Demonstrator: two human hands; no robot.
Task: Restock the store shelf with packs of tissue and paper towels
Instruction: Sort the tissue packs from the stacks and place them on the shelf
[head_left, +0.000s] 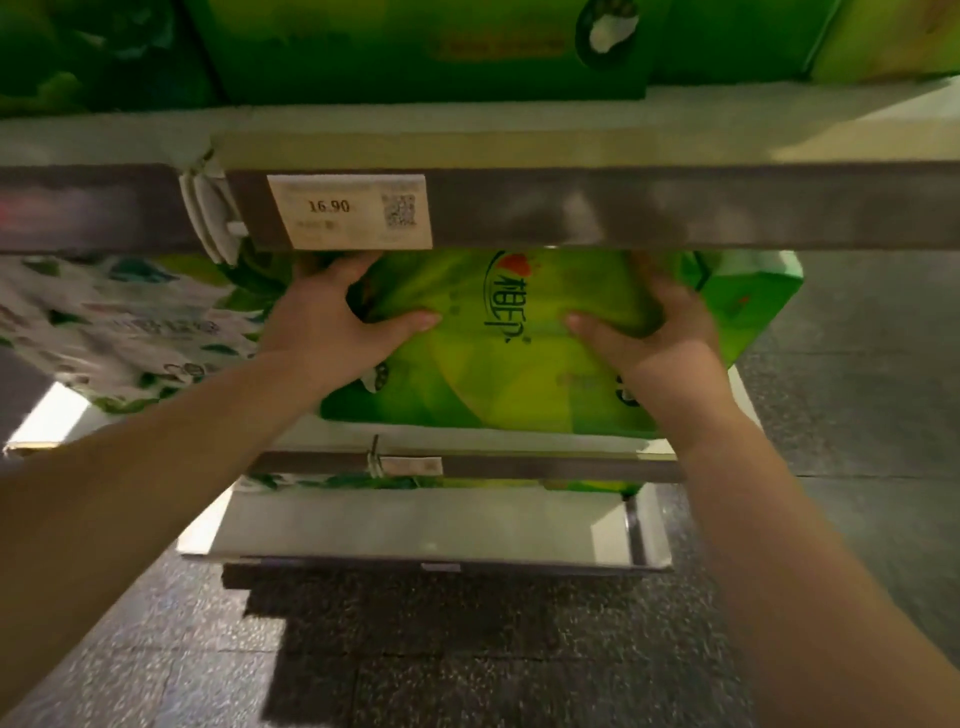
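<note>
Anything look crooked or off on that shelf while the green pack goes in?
Yes: the white leaf-print pack left of the green pack sits tilted, its front edge hanging past the shelf lip. Both hands, left and right, grip the green pack, which lies square.

At frame centre the tissue pack (519, 343) is bright green fading to yellow, the pack at left (124, 327) is white with green leaf print, and the price tag (350, 210) above is cream on a grey shelf rail (675, 205).

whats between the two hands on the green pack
Only the green pack's printed front, with its logo, lies between the left hand and right hand in the head view.
</note>
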